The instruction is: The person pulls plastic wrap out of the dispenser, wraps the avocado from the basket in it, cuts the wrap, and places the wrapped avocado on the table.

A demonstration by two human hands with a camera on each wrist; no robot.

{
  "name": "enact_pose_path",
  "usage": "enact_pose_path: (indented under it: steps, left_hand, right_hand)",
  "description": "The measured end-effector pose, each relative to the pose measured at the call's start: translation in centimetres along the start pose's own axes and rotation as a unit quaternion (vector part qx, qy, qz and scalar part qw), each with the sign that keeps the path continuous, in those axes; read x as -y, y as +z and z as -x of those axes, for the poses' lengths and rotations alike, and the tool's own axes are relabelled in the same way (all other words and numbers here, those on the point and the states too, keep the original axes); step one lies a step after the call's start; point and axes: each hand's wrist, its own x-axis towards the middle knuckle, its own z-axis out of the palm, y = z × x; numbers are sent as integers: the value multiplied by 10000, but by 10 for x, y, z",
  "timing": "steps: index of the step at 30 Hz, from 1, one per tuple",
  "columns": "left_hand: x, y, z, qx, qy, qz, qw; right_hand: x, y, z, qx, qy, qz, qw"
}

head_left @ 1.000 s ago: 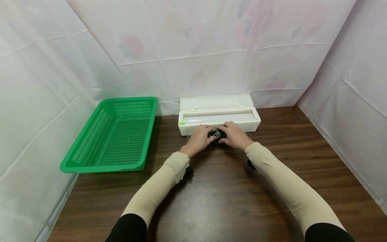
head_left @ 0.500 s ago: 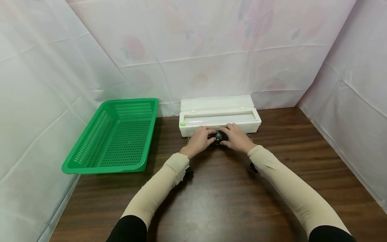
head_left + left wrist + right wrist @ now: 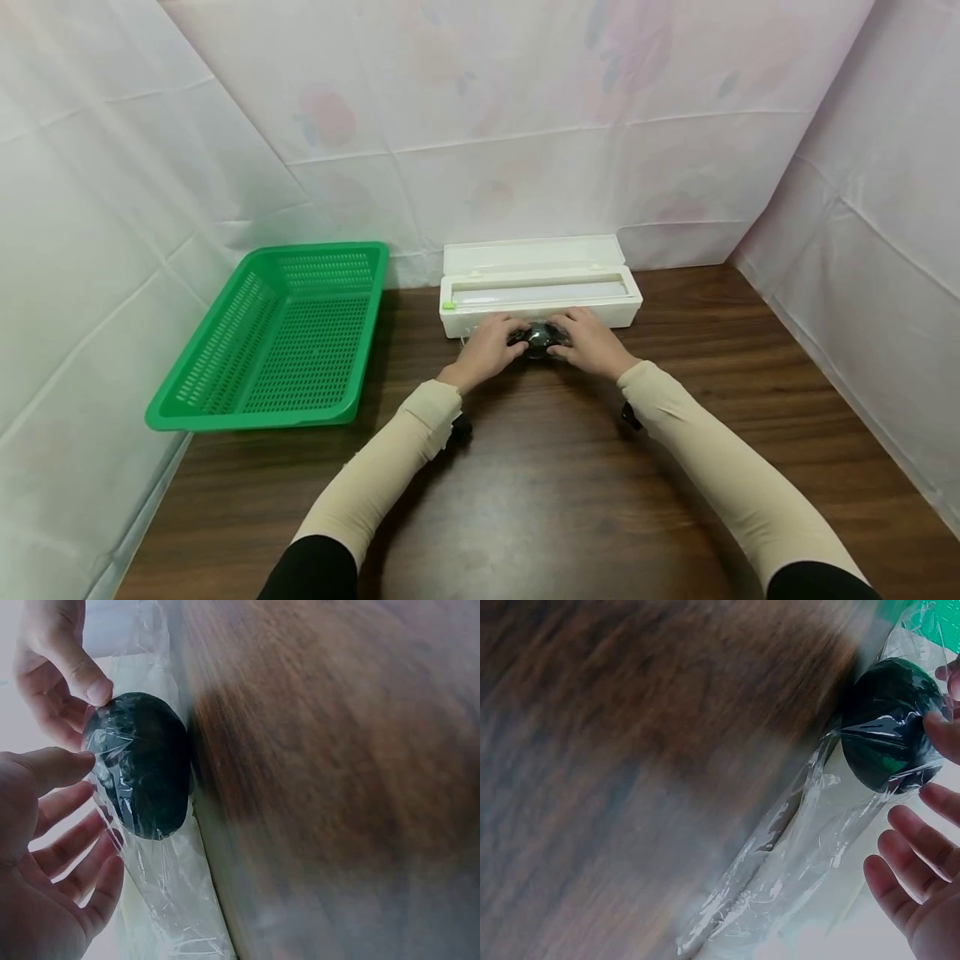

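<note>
A glossy dark green oval thing (image 3: 142,765), smooth and rounded like a fruit or vegetable, is wrapped in clear plastic wrap (image 3: 802,840). It lies at the front of the open white box (image 3: 542,312). My left hand (image 3: 486,348) curves round its left end, thumb on the near side. Round the right end curves my right hand (image 3: 592,343). The left wrist view shows both thumbs at the wrapped surface, with the left fingers (image 3: 75,844) spread behind it. In the right wrist view loose film trails past the bent right fingers (image 3: 919,844).
The white box's lid (image 3: 532,252) stands raised against the curtain (image 3: 480,108); a pale roll (image 3: 540,292) lies inside. A green clip (image 3: 448,306) sits at the box's left corner. A green slatted basket (image 3: 345,412) stands to the left on the brown wooden table (image 3: 510,500).
My hands have spread slightly apart along the wrapped green thing, so more of it shows between them. The box and basket stay in place; the head view shifts a little.
</note>
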Motion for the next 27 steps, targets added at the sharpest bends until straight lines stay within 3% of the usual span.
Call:
enact_pose_path:
  steps: [27]
  left_hand:
    - [9, -2, 10, -82, -202, 120, 9997]
  right_hand:
    - [-3, -2, 6, -96, -109, -163, 9998]
